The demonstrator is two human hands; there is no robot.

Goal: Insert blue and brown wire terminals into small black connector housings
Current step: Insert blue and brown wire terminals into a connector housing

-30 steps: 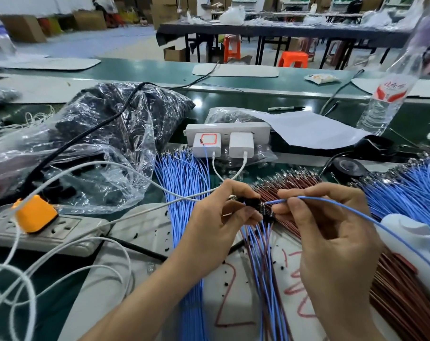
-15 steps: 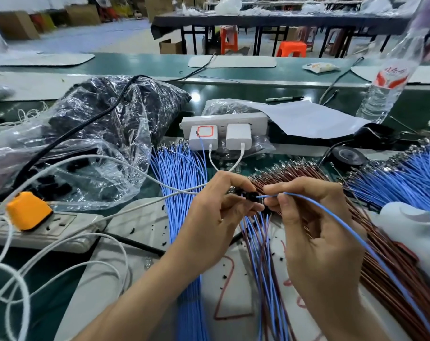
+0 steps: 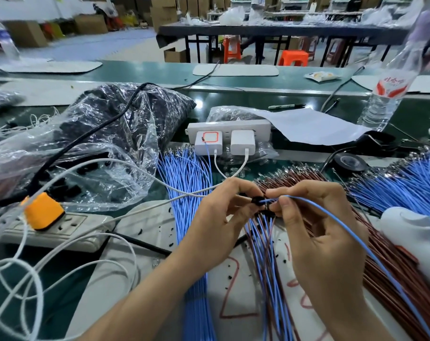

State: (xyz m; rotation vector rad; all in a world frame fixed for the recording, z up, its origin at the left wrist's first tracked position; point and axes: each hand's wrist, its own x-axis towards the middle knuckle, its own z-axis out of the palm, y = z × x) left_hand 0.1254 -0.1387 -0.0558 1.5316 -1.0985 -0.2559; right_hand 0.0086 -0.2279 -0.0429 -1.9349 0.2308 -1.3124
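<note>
**Desk:** Where is the housing?

**Photographer:** Centre frame, above the bench. The left hand [image 3: 222, 217] pinches a black housing [image 3: 257, 201] between thumb and curled fingers, which cover most of it. Its openings cannot be made out.

**Desk:** And the right hand?

**Photographer:** The right hand [image 3: 320, 232] pinches a blue wire [image 3: 300, 198] close to its tip, and the tip meets the housing. The terminal itself is hidden between fingers and housing, so I cannot tell how far in it sits. The wire runs over the hand and out of frame at bottom right.

**Desk:** What hangs beneath?

**Photographer:** A bunch of blue and brown wires [image 3: 265, 244] drops from under the hands. Its upper end is masked.

**Desk:** Surroundings?

**Photographer:** There is a blue bundle [image 3: 184, 173] to the left and a brown bundle [image 3: 297, 174] behind the hands. More blue wires [image 3: 406, 180] are cut off by the right edge. A power strip [image 3: 263, 125] stands beyond, and a plastic bag [image 3: 115, 143] holds dark contents too blurred to name.
</note>
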